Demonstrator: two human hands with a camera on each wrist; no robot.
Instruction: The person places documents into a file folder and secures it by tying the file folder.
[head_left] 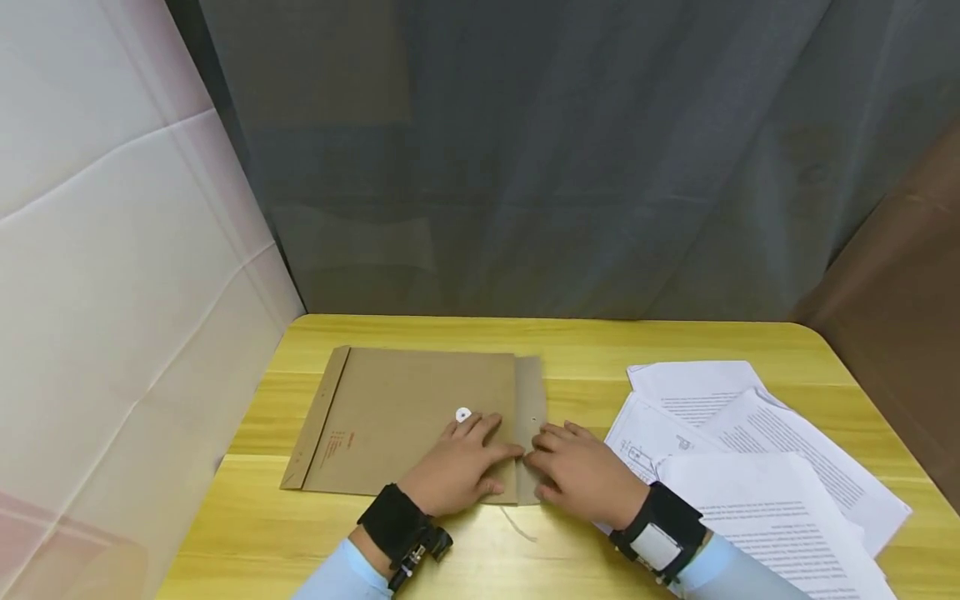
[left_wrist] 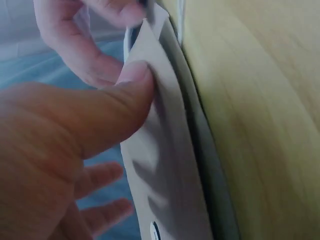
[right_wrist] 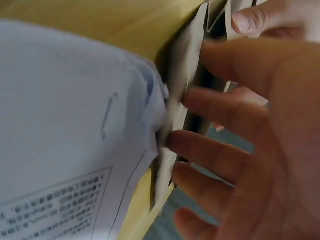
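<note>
At centre frame the envelope [head_left: 412,417] lay flat on the table [head_left: 225,533]. The left hand [head_left: 457,467] pinched its mouth edge; the right hand [head_left: 581,471] held the flap [head_left: 529,392]. Lifting evenly would likely avoid creasing.

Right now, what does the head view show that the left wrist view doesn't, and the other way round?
Only the head view shows the whole flat brown paper envelope, its white round button, the loose printed white sheets and the yellow wooden table. Only the left wrist view shows the left thumb pressing the envelope's edge up close. Both show the left hand, the right hand and the envelope's flap.
</note>
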